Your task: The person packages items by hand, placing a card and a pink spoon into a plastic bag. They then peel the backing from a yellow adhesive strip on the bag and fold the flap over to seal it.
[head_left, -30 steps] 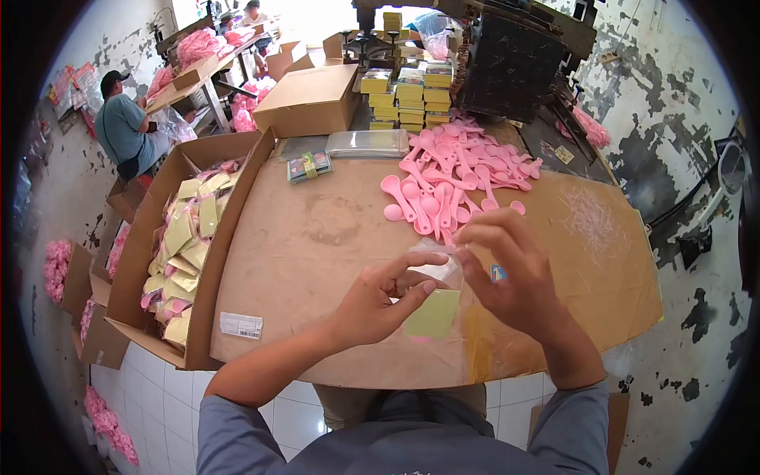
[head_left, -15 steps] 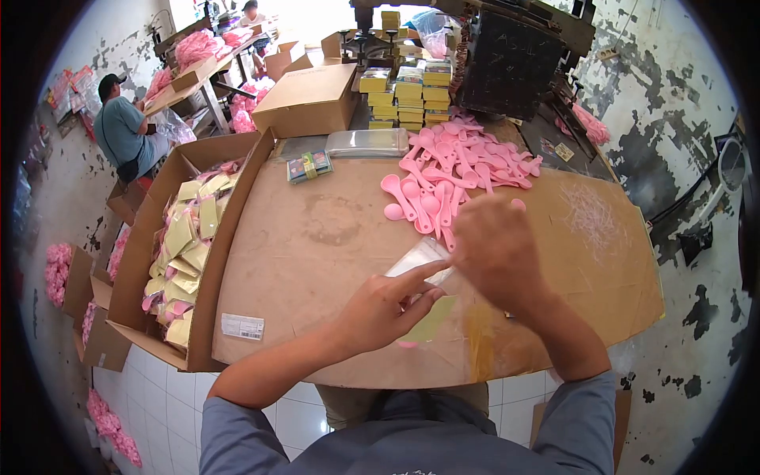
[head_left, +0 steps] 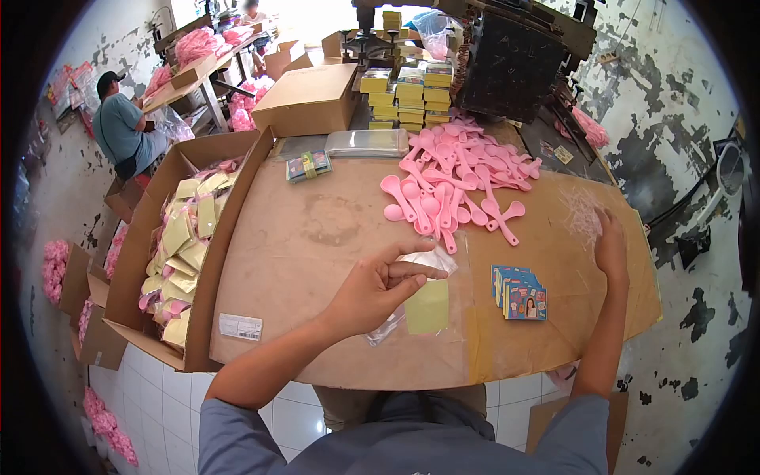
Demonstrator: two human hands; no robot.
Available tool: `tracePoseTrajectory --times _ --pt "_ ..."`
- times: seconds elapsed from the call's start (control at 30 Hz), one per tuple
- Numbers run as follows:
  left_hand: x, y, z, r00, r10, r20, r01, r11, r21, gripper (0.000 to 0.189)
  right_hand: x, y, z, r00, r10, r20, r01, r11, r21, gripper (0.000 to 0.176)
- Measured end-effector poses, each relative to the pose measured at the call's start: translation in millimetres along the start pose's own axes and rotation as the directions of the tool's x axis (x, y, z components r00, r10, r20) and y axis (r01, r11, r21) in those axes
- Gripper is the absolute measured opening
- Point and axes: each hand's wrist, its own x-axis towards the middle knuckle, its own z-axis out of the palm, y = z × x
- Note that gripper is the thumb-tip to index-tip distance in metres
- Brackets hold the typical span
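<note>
My left hand (head_left: pixel 368 293) hangs over a clear plastic bag (head_left: pixel 431 258), its index finger stretched apart from the others and its thumb close to the middle finger. A pale yellow card (head_left: pixel 427 309) lies just below its fingertips, with more clear film showing under the hand. My right hand (head_left: pixel 611 247) is far to the right, at the edge of a heap of thin clear strips (head_left: pixel 582 212). Its fingers look extended; I make out nothing between them. Between the hands lies a fanned stack of printed cards (head_left: pixel 522 299). Pink measuring spoons (head_left: pixel 451 174) are heaped beyond.
On the left, a cardboard box (head_left: pixel 202 332) holds many packed yellow cards (head_left: pixel 186 237). Farther back are a banded card bundle (head_left: pixel 309 166), clear bags (head_left: pixel 366 143), yellow-edged stacks (head_left: pixel 410 95) and a dark machine (head_left: pixel 511 63). Another person (head_left: pixel 127 131) sits at the far left.
My right hand has swung from beside the plastic bag to the strip heap on the right, uncovering printed cards and some spoons. My left hand has shifted slightly left, and more of the yellow card shows.
</note>
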Motion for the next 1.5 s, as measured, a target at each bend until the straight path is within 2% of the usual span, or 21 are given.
tracePoseTrajectory --times 0.1,0.2,0.27,0.33,0.4,0.5,0.6,0.7,0.8,1.0,1.1,1.2,1.3,1.4,1.5 --pt "3 -4 2 0.999 -0.024 -0.042 0.020 0.996 -0.083 0.046 8 -40 -55 0.996 0.091 0.026 -0.094 0.938 0.334 0.043" --pt "4 -6 3 0.998 0.025 -0.052 -0.028 0.999 -0.041 0.046 18 -82 -84 0.950 0.116 0.288 -0.294 0.639 0.711 0.038" --pt "4 -5 6 0.998 0.028 -0.064 -0.034 0.996 -0.085 0.045 17 -127 -106 0.976 -0.094 0.196 -0.119 0.523 0.844 0.036" --pt "3 -7 7 0.997 0.019 -0.074 -0.027 0.994 -0.102 0.045 9 -168 -126 0.904 -0.358 0.232 -0.138 0.270 0.953 0.038" --pt "5 -11 5 0.997 0.003 -0.079 -0.009 0.996 -0.084 0.045 1 -207 -144 0.845 -0.525 0.097 -0.062 0.083 0.995 0.041" --pt "5 -9 5 0.997 0.014 -0.074 -0.021 0.994 -0.106 0.044 -9 -247 -152 0.812 -0.568 0.136 -0.167 -0.003 0.986 0.041" --pt "5 -10 1 0.995 -0.016 -0.098 0.006 0.994 -0.107 0.042 -9 -256 -132 0.778 -0.580 0.243 -0.390 -0.141 0.910 0.035" --pt "6 -11 -2 0.995 -0.003 -0.095 -0.015 0.982 -0.188 0.037 -5 -252 -120 0.763 -0.591 0.261 -0.471 -0.233 0.851 0.029" --pt "6 -15 -2 0.988 -0.074 -0.137 0.052 0.986 -0.156 0.033 -7 -249 -114 0.790 -0.549 0.274 -0.467 -0.248 0.849 0.023" --pt "6 -17 2 0.979 -0.035 -0.199 0.024 0.998 -0.061 0.025 -11 -249 -114 0.796 -0.505 0.334 -0.529 -0.313 0.789 0.016" --pt "6 -26 4 0.973 0.039 -0.228 -0.060 0.995 -0.083 0.025 -13 -246 -110 0.808 -0.493 0.323 -0.531 -0.370 0.763 0.015" --pt "4 -33 -2 0.980 0.071 -0.185 -0.072 0.997 0.001 0.025 -14 -245 -102 0.826 -0.497 0.265 -0.498 -0.426 0.755 0.014" --pt "4 -29 -2 0.979 0.115 -0.167 -0.109 0.993 0.041 0.024 -13 -242 -98 0.814 -0.512 0.273 -0.498 -0.374 0.783 0.016" --pt "3 -26 -4 0.981 0.113 -0.158 -0.118 0.993 -0.024 0.024 -10 -238 -100 0.825 -0.505 0.255 -0.452 -0.316 0.834 0.018" --pt "3 -23 -5 0.986 0.009 -0.164 -0.035 0.987 -0.154 0.026 -8 -235 -100 0.805 -0.530 0.268 -0.478 -0.310 0.822 0.014"
